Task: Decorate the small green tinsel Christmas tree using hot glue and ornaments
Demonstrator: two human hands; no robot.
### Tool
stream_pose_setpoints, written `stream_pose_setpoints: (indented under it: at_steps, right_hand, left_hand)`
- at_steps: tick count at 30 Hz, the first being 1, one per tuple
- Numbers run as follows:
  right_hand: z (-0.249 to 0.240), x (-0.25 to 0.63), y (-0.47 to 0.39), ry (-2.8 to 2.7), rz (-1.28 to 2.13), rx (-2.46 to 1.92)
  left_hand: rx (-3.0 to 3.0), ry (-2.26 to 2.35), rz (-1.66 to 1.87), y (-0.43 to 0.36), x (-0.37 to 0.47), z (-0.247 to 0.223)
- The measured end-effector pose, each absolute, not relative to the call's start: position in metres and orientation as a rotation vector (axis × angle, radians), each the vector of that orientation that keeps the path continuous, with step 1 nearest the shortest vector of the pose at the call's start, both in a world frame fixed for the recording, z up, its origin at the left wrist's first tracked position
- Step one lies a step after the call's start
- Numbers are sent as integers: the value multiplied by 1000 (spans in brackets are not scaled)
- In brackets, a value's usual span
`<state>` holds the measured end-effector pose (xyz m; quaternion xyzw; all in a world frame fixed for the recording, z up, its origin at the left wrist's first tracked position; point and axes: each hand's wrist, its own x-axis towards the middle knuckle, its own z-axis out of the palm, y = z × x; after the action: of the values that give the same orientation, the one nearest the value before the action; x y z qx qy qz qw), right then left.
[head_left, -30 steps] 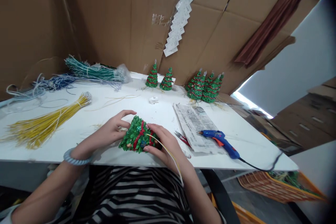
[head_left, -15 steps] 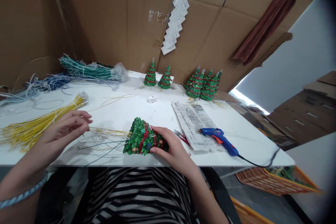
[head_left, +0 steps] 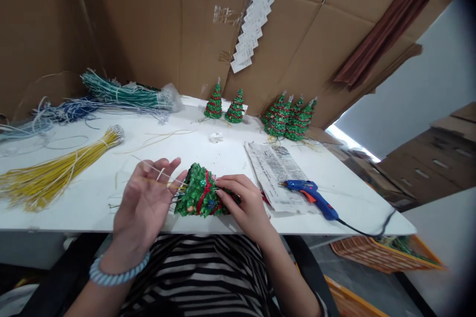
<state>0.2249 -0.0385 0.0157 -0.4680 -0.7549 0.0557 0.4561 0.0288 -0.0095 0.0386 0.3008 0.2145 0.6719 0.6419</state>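
I see the right hand point(head_left: 247, 204) closed over the wide end of a small tree point(head_left: 199, 198) lying on its side at the near edge of the desk point(head_left: 111, 218); its fingers point(head_left: 228, 184) curl together on the sequinned surface, thumb hidden underneath. The left hand point(head_left: 147, 203) sits just left of the tree, palm up toward the camera, fingers point(head_left: 163, 166) spread and loosely open, with thin wires point(head_left: 163, 181) crossing them from the tree's base; I cannot tell whether any finger actually pinches a wire. A pale blue coiled band point(head_left: 115, 272) circles the left wrist. The tree is cone-shaped, covered in glittery green flakes, with a red strand wound round it and a few small beads. Right of the hands lies a printed plastic bag point(head_left: 273, 171); its writing is too small to read. Across the bag's corner lies a blue glue gun point(head_left: 310, 195) with an orange trigger and a black cord. Red-handled snips point(head_left: 265, 198) peek out beside the right hand. On the left, a yellow wire bundle point(head_left: 52, 178) fans out, with green point(head_left: 126, 94) and blue point(head_left: 70, 109) bundles farther back. Finished trees stand upright at the far edge: a pair point(head_left: 225, 106) and a cluster point(head_left: 288, 119). Cardboard point(head_left: 130, 25) walls the desk in, and a strip of white labels point(head_left: 253, 15) hangs there, text unreadable.
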Motion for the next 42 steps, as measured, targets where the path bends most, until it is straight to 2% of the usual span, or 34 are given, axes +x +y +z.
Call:
stream_pose_setpoints:
  at_steps: [3, 6, 10, 21, 30, 38, 42]
  right_hand:
    - [18, 225, -37, -1888, 43, -1135]
    - [19, 226, -38, -1932, -99, -1105]
    - [19, 229, -38, -1975, -215, -1056]
    - [29, 234, -33, -2093, -273, -973]
    - [32, 231, -32, -2141, -380, -951]
    - [27, 237, -35, -2122, -337, -941]
    - [26, 262, -47, -1984, -350, -1087]
  left_hand:
    - [853, 646, 1512, -4, 33, 25]
    - [1254, 988, 1485, -1, 30, 15]
    - [1707, 1260, 1243, 0, 25, 11]
    - [1708, 1173, 1062, 7, 22, 4]
    - [1653, 1146, 1090, 9, 28, 4]
    - [1652, 1120, 1071, 8, 35, 3]
    - [1680, 1098, 1066, 6, 37, 0]
